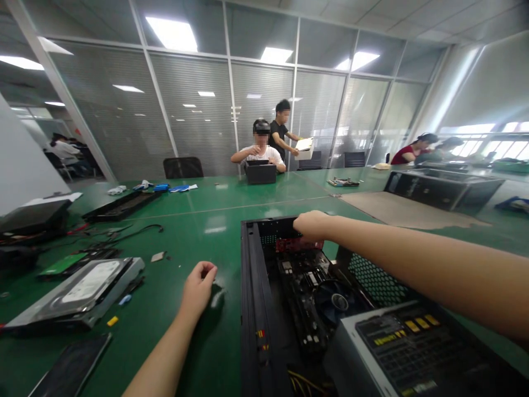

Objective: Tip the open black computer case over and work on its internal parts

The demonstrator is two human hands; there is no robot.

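Note:
An open black computer case (252, 286) lies on the green table in front of me, with a motherboard, a round cooler fan (336, 302) and a grey power supply (409, 347) inside. My right hand (312, 225) reaches over the case to its far rear edge, fingers curled down at a red card (298, 245) there; what the fingers grip is hidden. My left hand (198, 288) rests on the table left of the case, fingers curled in a loose pinch with nothing visible in them.
A hard drive (82, 289) lies at the left with a green board (61, 264), cables and small parts beyond it. A dark panel (72, 366) sits at the bottom left. Across the table one person sits at a black case (260, 172), another stands with a white box.

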